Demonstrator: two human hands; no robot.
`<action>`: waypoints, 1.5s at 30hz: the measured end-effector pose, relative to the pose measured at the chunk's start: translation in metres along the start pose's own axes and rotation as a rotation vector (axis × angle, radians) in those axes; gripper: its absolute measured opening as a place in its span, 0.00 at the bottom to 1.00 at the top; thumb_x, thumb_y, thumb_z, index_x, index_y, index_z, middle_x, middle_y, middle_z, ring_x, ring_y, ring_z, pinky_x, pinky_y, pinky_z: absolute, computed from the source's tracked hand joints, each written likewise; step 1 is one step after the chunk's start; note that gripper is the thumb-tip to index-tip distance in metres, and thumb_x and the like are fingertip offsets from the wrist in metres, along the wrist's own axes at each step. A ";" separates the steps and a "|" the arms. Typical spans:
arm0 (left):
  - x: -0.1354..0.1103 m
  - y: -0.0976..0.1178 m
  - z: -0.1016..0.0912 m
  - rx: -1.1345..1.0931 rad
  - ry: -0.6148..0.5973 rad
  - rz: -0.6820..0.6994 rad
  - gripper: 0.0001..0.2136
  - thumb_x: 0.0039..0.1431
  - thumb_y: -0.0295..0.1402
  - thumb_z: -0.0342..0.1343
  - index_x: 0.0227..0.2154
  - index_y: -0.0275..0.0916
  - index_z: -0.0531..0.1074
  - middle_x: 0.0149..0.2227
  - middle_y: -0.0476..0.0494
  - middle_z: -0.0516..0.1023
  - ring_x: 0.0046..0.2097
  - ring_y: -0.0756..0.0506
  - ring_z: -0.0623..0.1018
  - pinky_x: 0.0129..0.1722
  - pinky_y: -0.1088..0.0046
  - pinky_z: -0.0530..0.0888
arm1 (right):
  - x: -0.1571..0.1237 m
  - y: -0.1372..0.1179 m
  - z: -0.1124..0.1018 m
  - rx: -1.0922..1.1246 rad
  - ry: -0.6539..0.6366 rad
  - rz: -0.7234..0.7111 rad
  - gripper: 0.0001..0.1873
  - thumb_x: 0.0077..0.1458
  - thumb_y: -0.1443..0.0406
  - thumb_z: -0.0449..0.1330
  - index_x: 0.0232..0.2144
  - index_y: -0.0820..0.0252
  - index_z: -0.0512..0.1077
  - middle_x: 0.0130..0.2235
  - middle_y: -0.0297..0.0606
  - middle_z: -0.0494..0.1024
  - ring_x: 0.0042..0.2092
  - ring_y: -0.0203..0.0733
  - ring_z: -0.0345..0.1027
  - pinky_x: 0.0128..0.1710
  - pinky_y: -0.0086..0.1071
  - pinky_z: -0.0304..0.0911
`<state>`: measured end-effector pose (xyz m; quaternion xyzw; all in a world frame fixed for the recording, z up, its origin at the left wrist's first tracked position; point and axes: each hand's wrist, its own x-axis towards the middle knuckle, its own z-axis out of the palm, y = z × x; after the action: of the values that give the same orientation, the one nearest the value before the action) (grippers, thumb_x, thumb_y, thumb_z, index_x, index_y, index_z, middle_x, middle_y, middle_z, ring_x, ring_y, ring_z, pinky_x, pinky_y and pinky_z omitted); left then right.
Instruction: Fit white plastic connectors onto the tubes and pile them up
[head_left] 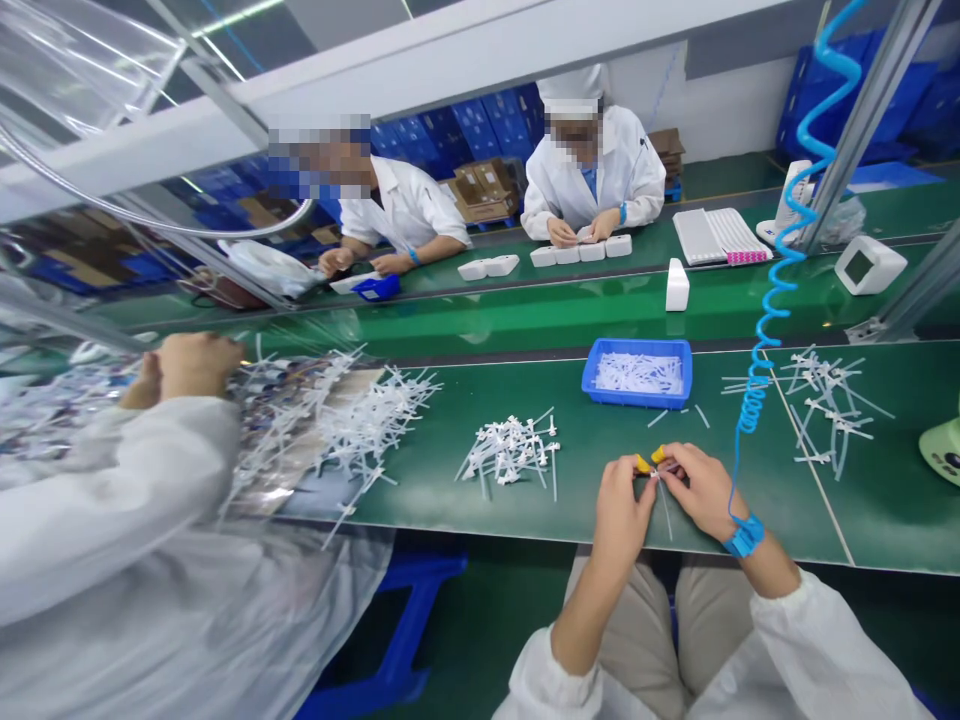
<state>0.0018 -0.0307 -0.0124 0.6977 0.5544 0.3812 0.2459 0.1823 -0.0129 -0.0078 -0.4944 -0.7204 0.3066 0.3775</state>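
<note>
My left hand [619, 505] and my right hand [701, 490] meet over the green bench, fingertips pinched together. Yellow covers sit on a finger of each. Between them is a small white fitting [654, 475] with a thin translucent tube [667, 512] hanging toward the bench edge; the fingers partly hide it. A blue wristband [744, 537] circles my right wrist. Left of my hands lies a pile of white fittings with tubes [510, 450]. Beyond them stands a blue tray [637, 402] holding many short translucent pieces. More tubes with fittings [829, 410] are scattered to the right.
A blue coiled cord [784, 255] hangs down to my wristband. At left, a co-worker's sleeve [142, 480] and hands are beside a large heap of tubes [375, 415]. Across the line, two people handle white housings [581, 252]. A green object [941, 450] stands at far right.
</note>
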 end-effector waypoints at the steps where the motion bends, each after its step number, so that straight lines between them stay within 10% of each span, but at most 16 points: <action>1: 0.000 0.000 0.000 0.003 0.001 0.001 0.07 0.69 0.25 0.60 0.45 0.42 0.71 0.43 0.44 0.76 0.46 0.41 0.77 0.46 0.65 0.75 | 0.000 0.000 0.000 0.003 0.004 -0.001 0.13 0.65 0.69 0.57 0.49 0.53 0.75 0.42 0.38 0.81 0.42 0.44 0.79 0.46 0.38 0.74; 38: 0.018 0.004 -0.007 -0.083 -0.116 -0.013 0.08 0.68 0.22 0.60 0.38 0.42 0.69 0.39 0.46 0.77 0.44 0.40 0.77 0.45 0.67 0.73 | 0.043 -0.051 -0.031 -0.773 -0.528 -0.127 0.13 0.64 0.77 0.54 0.45 0.57 0.65 0.37 0.40 0.76 0.38 0.47 0.74 0.36 0.32 0.59; 45: 0.019 0.004 -0.003 -0.125 -0.129 -0.028 0.10 0.65 0.20 0.61 0.43 0.41 0.70 0.41 0.46 0.78 0.46 0.40 0.78 0.48 0.66 0.75 | 0.038 -0.039 -0.040 -0.483 -0.461 -0.108 0.09 0.68 0.72 0.55 0.46 0.54 0.66 0.40 0.39 0.83 0.44 0.49 0.80 0.43 0.36 0.69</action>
<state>0.0037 -0.0143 -0.0027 0.6963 0.5223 0.3660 0.3292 0.1891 0.0127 0.0545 -0.4485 -0.8638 0.2103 0.0925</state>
